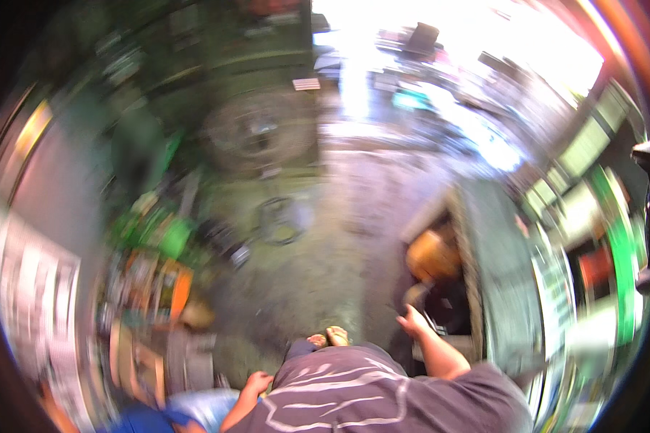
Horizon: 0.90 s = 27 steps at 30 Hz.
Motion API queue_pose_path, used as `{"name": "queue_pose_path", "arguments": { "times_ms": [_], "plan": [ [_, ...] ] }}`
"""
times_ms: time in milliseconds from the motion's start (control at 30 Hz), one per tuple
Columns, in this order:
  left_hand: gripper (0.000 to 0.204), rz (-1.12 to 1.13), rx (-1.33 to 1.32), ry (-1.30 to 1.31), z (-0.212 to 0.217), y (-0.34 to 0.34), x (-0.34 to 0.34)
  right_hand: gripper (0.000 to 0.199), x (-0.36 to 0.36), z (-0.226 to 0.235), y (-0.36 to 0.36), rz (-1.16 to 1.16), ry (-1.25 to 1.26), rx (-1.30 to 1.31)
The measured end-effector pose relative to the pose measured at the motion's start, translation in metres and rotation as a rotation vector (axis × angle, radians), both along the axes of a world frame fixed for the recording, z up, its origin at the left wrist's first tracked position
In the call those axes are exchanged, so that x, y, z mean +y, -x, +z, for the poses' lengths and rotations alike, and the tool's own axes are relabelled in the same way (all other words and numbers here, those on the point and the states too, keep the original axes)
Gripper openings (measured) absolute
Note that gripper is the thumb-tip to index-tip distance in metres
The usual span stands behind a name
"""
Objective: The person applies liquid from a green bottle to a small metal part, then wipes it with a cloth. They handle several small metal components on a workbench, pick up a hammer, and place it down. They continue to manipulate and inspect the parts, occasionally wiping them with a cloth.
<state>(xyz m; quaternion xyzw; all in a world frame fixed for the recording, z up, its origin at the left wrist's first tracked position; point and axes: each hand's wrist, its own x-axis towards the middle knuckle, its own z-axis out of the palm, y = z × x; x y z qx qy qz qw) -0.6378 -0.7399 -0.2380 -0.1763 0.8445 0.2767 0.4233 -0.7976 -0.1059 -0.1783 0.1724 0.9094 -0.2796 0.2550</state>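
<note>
1 dark shirt [339, 393], 2 feet [336, 335], left fingers [263, 379], right fingers [406, 322] near 1 bench [509, 267], both grips unclear

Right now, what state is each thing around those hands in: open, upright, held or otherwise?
Grey-topped bench: open on its left side.
Orange-yellow object: inside that opening.
Left hand: lowered at the person's side; grip too blurred to judge.
Right hand: beside the bench; grip unclear.
Round fan: upright; spinning or not, unclear.
</note>
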Motion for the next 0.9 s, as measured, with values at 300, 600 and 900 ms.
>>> {"name": "queue_pose_path", "arguments": {
  "times_ms": [300,600,900],
  "plan": [
    [0.054,-0.97,0.195,0.05,0.054,0.314,-0.058,0.081,-0.067,0.025,-0.255,-0.913,0.005,-0.136],
    [0.038,-1.265,0.247,-0.108,0.018,0.34,0.155,0.087,-0.269,-0.025,-0.531,-1.491,0.195,-0.503],
    [0.061,-1.641,0.326,-0.244,0.036,0.147,0.398,0.092,-0.372,-0.064,-0.652,-1.645,0.324,-0.267]
  ]
}}
